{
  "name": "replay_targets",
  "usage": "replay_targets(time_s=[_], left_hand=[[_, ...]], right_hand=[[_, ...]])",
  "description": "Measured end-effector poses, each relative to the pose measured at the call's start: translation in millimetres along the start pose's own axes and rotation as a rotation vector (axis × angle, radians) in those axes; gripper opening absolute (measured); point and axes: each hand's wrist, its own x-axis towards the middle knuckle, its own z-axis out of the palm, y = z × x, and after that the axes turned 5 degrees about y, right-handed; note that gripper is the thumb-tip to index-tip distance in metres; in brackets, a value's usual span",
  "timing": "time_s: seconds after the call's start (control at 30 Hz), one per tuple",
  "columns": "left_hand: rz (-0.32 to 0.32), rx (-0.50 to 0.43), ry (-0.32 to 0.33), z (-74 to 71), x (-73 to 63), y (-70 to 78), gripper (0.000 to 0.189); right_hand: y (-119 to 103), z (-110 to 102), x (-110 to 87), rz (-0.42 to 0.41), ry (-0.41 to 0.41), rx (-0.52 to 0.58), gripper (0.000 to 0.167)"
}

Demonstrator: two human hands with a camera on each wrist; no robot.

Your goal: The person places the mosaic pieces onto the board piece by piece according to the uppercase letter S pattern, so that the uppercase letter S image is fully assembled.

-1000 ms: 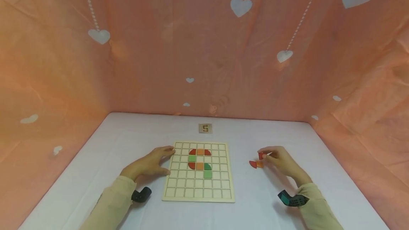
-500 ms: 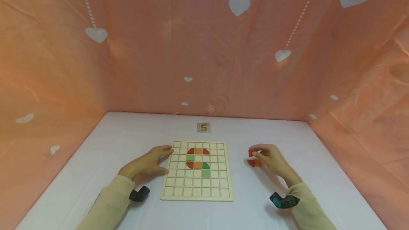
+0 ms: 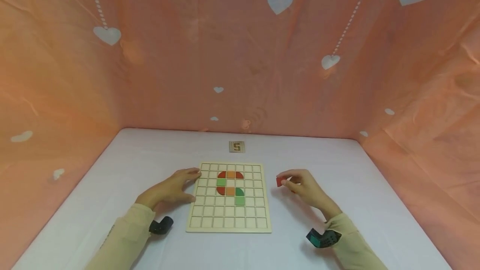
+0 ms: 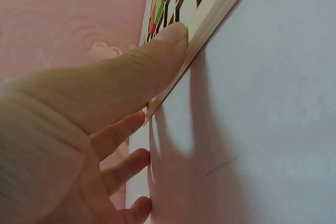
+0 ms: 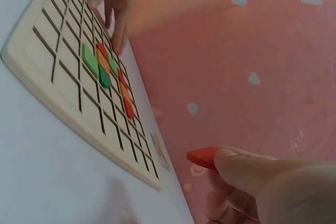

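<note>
A wooden grid board (image 3: 213, 222) lies on the white table, with red, orange and green tiles set in some of its squares. My left hand (image 3: 170, 188) rests along the board's left edge, fingers spread. In the left wrist view its thumb (image 4: 163, 51) touches the rim. To the right of the board, my right hand (image 3: 305, 186) pinches a small red tile (image 3: 279, 182) between thumb and fingers, raised off the table. Seen from the right wrist, the red tile (image 5: 202, 157) sticks out past the thumb.
Behind the board lies a small card (image 3: 237, 146) with a 5-like or S-like figure. An orange cloth (image 3: 240, 53) with white hearts rises at the back and both sides of the table (image 3: 168, 149).
My right hand has moved left toward the board with the red tile. The loose red and orange tiles beneath it are no longer visible. The left hand stays at the board's edge.
</note>
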Motion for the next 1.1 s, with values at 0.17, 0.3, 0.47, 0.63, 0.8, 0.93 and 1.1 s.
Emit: replay_targets(time_s=[0.17, 0.3, 0.47, 0.63, 0.8, 0.93, 1.1], left_hand=[[0.004, -0.007, 0.005, 0.6, -0.2, -0.9, 0.080], [-0.008, -0.009, 0.007, 0.8, -0.4, 0.1, 0.081], [-0.025, -0.016, 0.008, 1.1, -0.8, 1.4, 0.081], [-0.015, -0.024, 0.009, 0.9, -1.7, 2.2, 0.081], [-0.012, -0.025, 0.010, 1.3, -2.1, 2.4, 0.081], [-0.019, -0.020, 0.008, 1.1, -2.1, 2.7, 0.081], [-0.013, -0.017, 0.009, 0.7, -2.2, 2.1, 0.081]], right_hand=[[-6.0, 10.6, 4.1, -0.054, -0.026, 0.011, 0.022], [-12.3, 19.1, 7.8, -0.056, -0.049, 0.027, 0.021], [-19.4, 31.2, 12.2, -0.056, -0.087, 0.053, 0.020], [-24.8, 42.0, 15.8, -0.065, -0.116, 0.093, 0.020], [-29.8, 51.5, 19.0, -0.070, -0.145, 0.114, 0.019], [-35.4, 60.5, 20.0, -0.033, -0.166, 0.101, 0.020], [-39.8, 70.5, 18.7, 0.037, -0.195, 0.080, 0.020]])
